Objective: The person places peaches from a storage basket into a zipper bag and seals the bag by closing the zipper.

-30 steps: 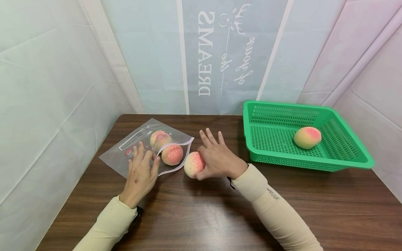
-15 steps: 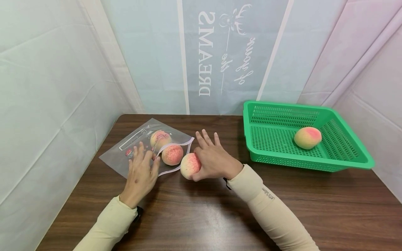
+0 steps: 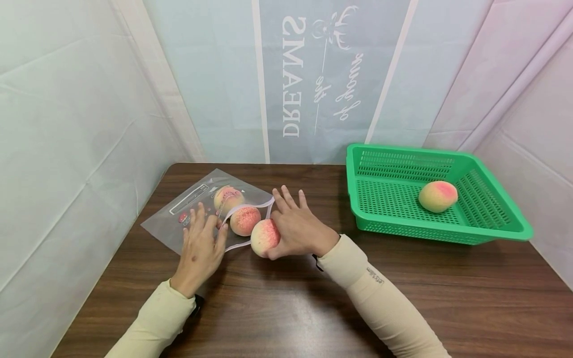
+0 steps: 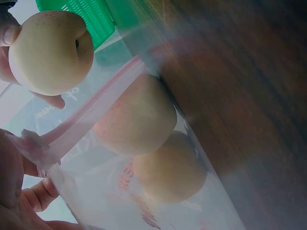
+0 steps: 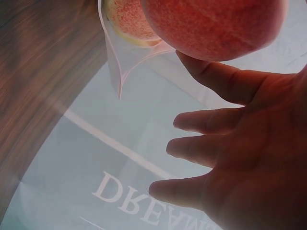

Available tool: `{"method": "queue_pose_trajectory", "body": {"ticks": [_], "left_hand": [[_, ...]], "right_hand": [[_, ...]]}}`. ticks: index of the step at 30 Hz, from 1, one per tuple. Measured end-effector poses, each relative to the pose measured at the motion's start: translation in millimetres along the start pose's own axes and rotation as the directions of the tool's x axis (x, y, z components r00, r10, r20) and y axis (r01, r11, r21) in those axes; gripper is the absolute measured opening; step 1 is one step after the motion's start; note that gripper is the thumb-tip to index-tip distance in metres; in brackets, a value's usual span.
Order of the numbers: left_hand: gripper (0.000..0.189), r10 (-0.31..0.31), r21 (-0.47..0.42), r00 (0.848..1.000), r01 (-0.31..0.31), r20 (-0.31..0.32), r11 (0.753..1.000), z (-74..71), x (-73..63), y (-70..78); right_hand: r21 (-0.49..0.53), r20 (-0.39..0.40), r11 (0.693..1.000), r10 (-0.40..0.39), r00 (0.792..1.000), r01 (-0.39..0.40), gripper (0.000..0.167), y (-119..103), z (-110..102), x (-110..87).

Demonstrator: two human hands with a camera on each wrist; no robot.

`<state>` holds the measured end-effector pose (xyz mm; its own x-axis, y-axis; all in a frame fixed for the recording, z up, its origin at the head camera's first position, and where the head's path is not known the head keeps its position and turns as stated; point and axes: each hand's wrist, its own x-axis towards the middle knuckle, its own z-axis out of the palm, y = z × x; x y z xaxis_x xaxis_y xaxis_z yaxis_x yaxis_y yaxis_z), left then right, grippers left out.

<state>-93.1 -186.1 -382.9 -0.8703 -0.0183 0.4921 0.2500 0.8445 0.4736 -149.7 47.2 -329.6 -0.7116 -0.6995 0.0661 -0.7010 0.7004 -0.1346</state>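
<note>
1. Covering the inner peach (image 3: 228,199), the printed film of the clear zip bag (image 3: 167,223) softens its outline; the bag's small lettering is illegible. The right wrist view crops the held peach (image 3: 263,238) at its upper edge.
2. Rounded fruit, cream with speckled pink; thin transparent plastic with a pale pink zip strip; perforated green basket (image 3: 418,229) containing the basket peach (image 3: 438,196); dark wood-grain table (image 3: 277,308).
3. Right hand (image 3: 297,226): thumb and forefinger grip the held peach at the bag's open mouth, just beside the outer bagged peach (image 3: 245,221); the other three fingers are spread. Left hand (image 3: 199,256): thumb and forefinger pinch the bag's lip. Contact between held peach and bag cannot be determined.
</note>
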Motion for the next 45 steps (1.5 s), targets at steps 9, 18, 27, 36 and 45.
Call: {"method": "queue_pose_trajectory", "body": {"ticks": [9,18,27,36,45], "left_hand": [[0.014,-0.002,-0.002,1.000,0.002,-0.003,1.000,-0.3,-0.4,-0.3],[0.015,0.005,0.008,1.000,-0.005,-0.004,1.000,-0.6,0.6,-0.5],[0.014,0.001,0.002,1.000,-0.001,0.002,1.000,-0.7,0.3,-0.5],[0.014,0.008,0.003,1.000,-0.008,-0.001,1.000,-0.6,0.1,-1.0],[0.015,0.003,-0.002,1.000,-0.003,0.000,1.000,-1.4,-0.6,-1.5]], "right_hand": [[-0.017,0.009,1.000,-0.005,1.000,0.005,0.076,-4,2,5.5],[-0.023,0.008,1.000,0.004,1.000,-0.004,0.077,-5,6,10.0],[-0.005,0.016,1.000,0.002,1.000,-0.002,0.072,-7,9,14.4],[0.010,0.031,1.000,0.004,1.000,-0.005,0.071,-10,9,19.5],[0.013,0.025,1.000,-0.005,1.000,0.004,0.071,-13,10,21.3]]}}
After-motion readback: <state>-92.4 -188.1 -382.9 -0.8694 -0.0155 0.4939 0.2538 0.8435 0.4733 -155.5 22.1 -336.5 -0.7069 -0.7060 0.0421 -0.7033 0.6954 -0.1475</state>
